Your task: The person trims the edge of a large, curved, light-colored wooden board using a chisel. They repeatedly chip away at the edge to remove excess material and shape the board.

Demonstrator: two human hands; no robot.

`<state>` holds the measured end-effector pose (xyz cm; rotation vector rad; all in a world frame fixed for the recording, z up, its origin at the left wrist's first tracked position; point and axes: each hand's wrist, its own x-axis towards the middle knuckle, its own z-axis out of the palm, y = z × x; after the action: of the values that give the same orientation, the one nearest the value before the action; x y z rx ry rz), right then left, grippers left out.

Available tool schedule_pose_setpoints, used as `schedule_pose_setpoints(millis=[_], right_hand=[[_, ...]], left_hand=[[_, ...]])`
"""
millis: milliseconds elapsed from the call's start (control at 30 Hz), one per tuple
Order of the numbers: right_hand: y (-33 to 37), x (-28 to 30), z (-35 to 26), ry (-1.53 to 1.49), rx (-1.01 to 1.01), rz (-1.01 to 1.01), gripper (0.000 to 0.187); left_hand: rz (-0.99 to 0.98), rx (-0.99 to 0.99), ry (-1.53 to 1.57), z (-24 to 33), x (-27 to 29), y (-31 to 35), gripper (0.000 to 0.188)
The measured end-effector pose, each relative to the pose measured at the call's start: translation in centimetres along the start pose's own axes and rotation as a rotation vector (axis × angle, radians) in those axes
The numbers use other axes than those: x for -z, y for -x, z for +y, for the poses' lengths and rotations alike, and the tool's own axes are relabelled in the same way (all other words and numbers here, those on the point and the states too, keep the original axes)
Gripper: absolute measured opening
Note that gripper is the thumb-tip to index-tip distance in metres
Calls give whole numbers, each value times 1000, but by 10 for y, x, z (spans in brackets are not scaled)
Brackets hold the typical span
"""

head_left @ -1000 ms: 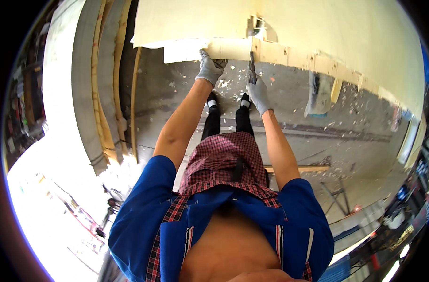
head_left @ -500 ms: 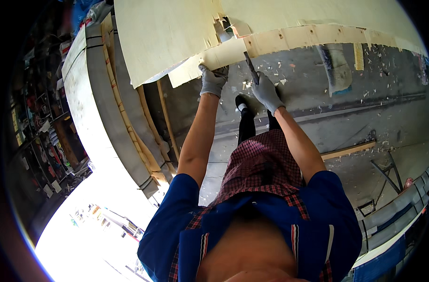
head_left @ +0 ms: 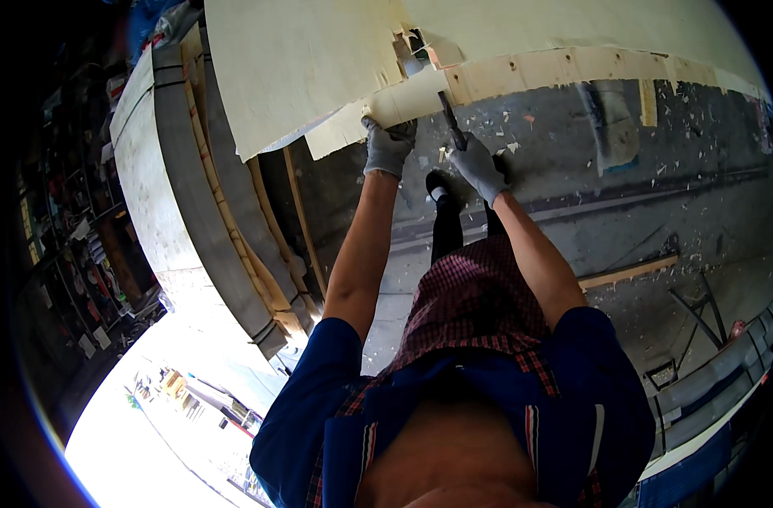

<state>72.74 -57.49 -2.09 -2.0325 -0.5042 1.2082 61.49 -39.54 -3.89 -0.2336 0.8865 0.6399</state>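
Note:
A large pale veneer sheet (head_left: 302,76) lies in front of me, with a ragged hole (head_left: 413,52) near its front. Along its near edge sits a separate pale veneer strip (head_left: 395,103). My left hand (head_left: 390,151), in a grey glove, grips the strip's near edge, its thumb raised at the side. In my right hand (head_left: 478,166), also gloved in grey, is a slim dark knife-like tool (head_left: 451,117); its exact kind is unclear. The tool's far end reaches the strip's right end, beside a knotty pale wood band (head_left: 530,71).
A strapped stack of boards (head_left: 192,186) stands at left. Wood chips litter the grey concrete floor (head_left: 530,203) around my feet. A wooden batten (head_left: 630,271) and a dark metal stand (head_left: 699,311) are at right. Cluttered shelves (head_left: 82,262) fill the far left.
My left hand has shifted slightly right and nearer, still at the strip. My right hand and the tool have barely moved.

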Motion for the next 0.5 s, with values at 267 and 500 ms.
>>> schedule_pose_setpoints(millis=[267,500], right_hand=[[-3,-15,7,36,112,197,24],[-60,-25,53,175,340,359,17]], left_hand=[[70,5,13,-2,-7,9,72],[84,31,38,-3,-21,24,62]])
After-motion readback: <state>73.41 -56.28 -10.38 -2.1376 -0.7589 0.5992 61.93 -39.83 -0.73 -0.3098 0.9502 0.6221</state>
